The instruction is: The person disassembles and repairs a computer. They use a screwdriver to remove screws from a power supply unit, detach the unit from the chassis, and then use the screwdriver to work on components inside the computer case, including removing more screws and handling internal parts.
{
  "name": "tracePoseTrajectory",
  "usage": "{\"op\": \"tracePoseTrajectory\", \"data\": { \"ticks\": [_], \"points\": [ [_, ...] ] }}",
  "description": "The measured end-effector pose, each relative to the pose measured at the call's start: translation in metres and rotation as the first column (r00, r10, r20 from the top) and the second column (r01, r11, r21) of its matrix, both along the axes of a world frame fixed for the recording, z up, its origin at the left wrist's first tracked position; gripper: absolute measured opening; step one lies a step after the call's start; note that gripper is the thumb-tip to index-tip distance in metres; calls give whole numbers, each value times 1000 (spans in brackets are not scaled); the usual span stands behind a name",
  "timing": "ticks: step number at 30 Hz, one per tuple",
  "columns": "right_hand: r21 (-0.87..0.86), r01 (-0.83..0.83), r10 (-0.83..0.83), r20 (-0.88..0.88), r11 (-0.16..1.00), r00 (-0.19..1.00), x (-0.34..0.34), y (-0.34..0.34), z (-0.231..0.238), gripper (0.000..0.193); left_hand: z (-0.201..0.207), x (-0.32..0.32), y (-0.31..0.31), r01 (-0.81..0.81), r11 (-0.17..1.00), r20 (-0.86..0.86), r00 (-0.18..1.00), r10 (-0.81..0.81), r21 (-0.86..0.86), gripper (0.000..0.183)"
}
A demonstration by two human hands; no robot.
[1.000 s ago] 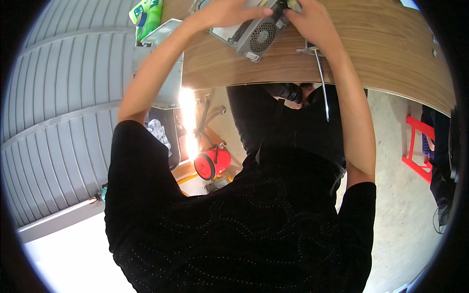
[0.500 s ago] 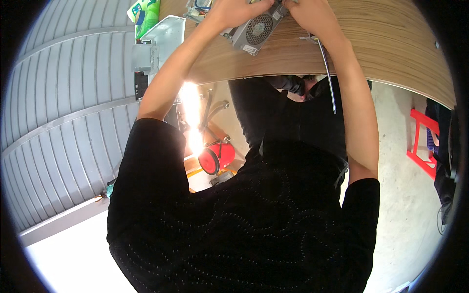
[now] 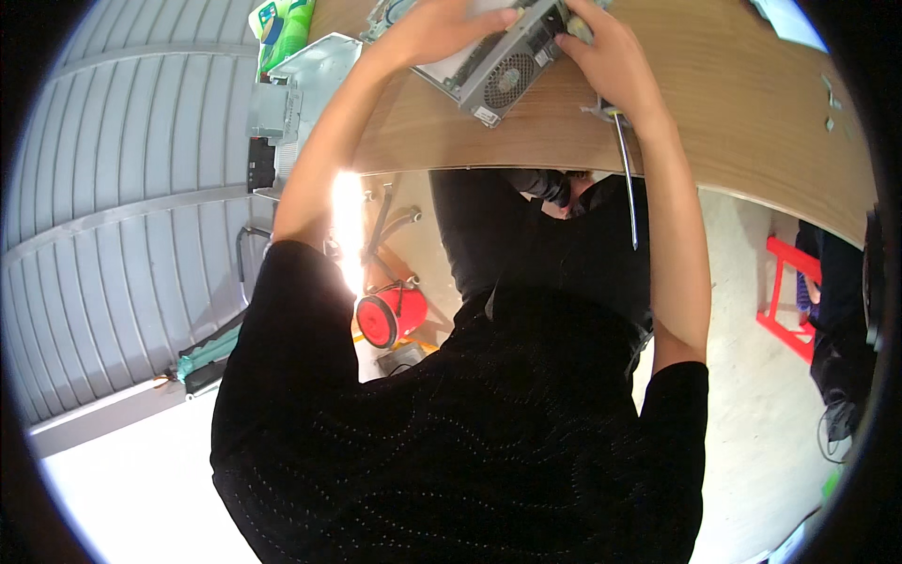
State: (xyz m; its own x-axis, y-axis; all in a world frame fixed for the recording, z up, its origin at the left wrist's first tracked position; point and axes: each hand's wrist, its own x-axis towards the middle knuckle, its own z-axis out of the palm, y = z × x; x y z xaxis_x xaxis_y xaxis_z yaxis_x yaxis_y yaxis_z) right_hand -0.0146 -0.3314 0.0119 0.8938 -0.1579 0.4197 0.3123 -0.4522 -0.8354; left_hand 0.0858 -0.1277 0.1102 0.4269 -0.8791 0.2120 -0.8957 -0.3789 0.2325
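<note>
A grey metal computer case with a round fan grille and dark sockets sits at an angle on the wooden table. My left hand holds its far left part, thumb over the edge; the upper frame border cuts off the other fingers. On the right side, my right hand is at the case's end, its thumb touching near the sockets. A screwdriver runs through the right hand's grip. Its thin metal shaft points back toward me, past the table's front edge, while its pale yellowish handle is mostly covered.
Left of my forearm lie an open sheet-metal housing and a green packet with a tape roll. The wooden table stretches right. Below are a red bucket-like thing and a red stool frame. Another person sits opposite.
The whole view has shifted, so more of the table shows. The computer case has turned slightly and shows more of its length. My right thumb has moved away from my left one.
</note>
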Motion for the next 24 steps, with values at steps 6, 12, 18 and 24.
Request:
{"op": "tracePoseTrajectory", "data": {
  "ticks": [6,12,18,24],
  "points": [
    [-14,50,-51,-87,999,995,-4,0,1,55,-17,-54,68,-544,719,-456,820,347,-433,51],
    [78,90,-75,-170,993,983,-6,10,8,52,-77,-107,82,-588,663,-586,764,269,-463,97],
    [80,69,-57,-134,994,989,-3,6,0,51,-101,-113,51,-630,581,-469,775,424,-515,110],
    [93,38,-20,-190,995,982,-6,8,9,48,-87,-106,68,-662,638,-520,733,439,-394,105]
  ]
}}
